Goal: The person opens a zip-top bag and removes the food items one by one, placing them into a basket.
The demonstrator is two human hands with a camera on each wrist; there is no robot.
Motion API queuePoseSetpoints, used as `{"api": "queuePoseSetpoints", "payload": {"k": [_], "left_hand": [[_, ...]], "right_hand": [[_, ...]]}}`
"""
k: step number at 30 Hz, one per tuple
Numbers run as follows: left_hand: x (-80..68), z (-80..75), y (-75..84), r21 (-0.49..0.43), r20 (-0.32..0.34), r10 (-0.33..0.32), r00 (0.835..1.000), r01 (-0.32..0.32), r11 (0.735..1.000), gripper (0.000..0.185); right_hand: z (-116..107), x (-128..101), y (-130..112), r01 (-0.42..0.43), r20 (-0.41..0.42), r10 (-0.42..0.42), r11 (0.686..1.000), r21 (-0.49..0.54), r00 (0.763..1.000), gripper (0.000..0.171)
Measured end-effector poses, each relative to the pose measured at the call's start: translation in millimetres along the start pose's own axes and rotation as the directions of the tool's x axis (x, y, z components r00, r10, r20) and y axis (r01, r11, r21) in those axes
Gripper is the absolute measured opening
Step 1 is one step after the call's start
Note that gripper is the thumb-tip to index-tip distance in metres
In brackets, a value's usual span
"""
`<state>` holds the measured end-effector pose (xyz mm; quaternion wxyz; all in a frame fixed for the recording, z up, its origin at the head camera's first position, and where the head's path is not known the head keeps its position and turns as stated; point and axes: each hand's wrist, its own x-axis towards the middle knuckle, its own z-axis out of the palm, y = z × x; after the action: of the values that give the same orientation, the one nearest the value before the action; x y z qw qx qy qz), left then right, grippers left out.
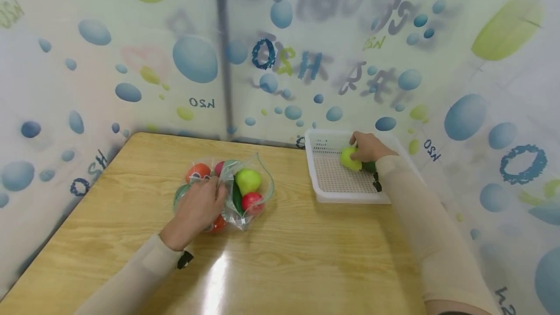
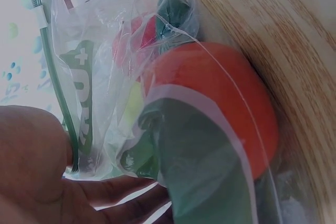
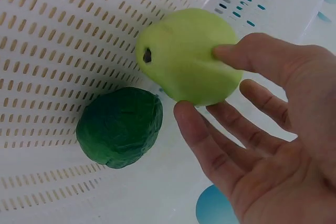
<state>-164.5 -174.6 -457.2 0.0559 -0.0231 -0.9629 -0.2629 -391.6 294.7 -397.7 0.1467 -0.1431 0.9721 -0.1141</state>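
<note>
A light wooden table (image 1: pixel 284 261) with a glossy grain fills the lower half of the head view, a streak of glare running down its middle. Pale plastic sheeting (image 1: pixel 131 62) printed with blue and green bubbles and scattered lettering closes it in on three sides, and a dark pole (image 1: pixel 223 47) stands behind the far corner.

The left hand (image 1: pixel 197 210) lies on a clear zip bag (image 1: pixel 245 188) near the table's centre, fingers curled over the plastic at the bag's left part and gripping it. Inside the bag are a yellow-green pear (image 1: pixel 248 180), a red fruit (image 1: pixel 252 201) and an orange-red round fruit (image 2: pixel 231 103) (the left wrist view shows this one pressed against the film, just above the wood).

The right hand (image 1: pixel 369 147) reaches into a white perforated basket (image 1: pixel 323 193) at the table's far right edge. Its fingers are spread and nearly straight, the thumb and fingertips touching a light green pear (image 3: pixel 186 56) that sits in the basket. Just beside the pear, on the basket floor, lies a dark green leafy vegetable (image 3: pixel 121 127), apart from the hand.
</note>
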Motion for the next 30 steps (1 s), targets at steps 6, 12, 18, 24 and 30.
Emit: {"api": "queuePoseSetpoints", "payload": {"k": [6, 12, 18, 24, 30], "left_hand": [[-2.0, -0.5, -0.1, 0.003, 0.012, -0.007, 1.0, 0.007, 1.0, 0.031], [-1.4, 1.3, 0.2, 0.015, 0.005, -0.002, 1.0, 0.002, 1.0, 0.032], [0.2, 1.9, 1.4, 0.022, -0.005, 0.011, 1.0, -0.011, 1.0, 0.032], [0.8, 1.7, 3.0, 0.022, -0.003, 0.007, 1.0, -0.006, 1.0, 0.033], [1.3, 0.6, 4.4, 0.033, -0.014, 0.025, 1.0, -0.025, 0.999, 0.037]], "right_hand": [[10.0, 14.3, 13.7, 0.002, -0.002, -0.002, 1.0, -0.017, 1.0, 0.06], [26.0, 41.6, 52.8, 0.009, -0.019, -0.009, 1.0, -0.022, 1.0, 0.06], [22.4, 34.8, 45.9, 0.014, -0.018, -0.014, 0.999, -0.037, 1.0, 0.061], [4.2, -3.4, 2.9, 0.03, -0.018, -0.03, 0.999, -0.016, 0.999, 0.061], [-0.1, -10.7, -11.6, 0.054, -0.06, -0.053, 0.999, 0.005, 0.997, 0.062]]}}
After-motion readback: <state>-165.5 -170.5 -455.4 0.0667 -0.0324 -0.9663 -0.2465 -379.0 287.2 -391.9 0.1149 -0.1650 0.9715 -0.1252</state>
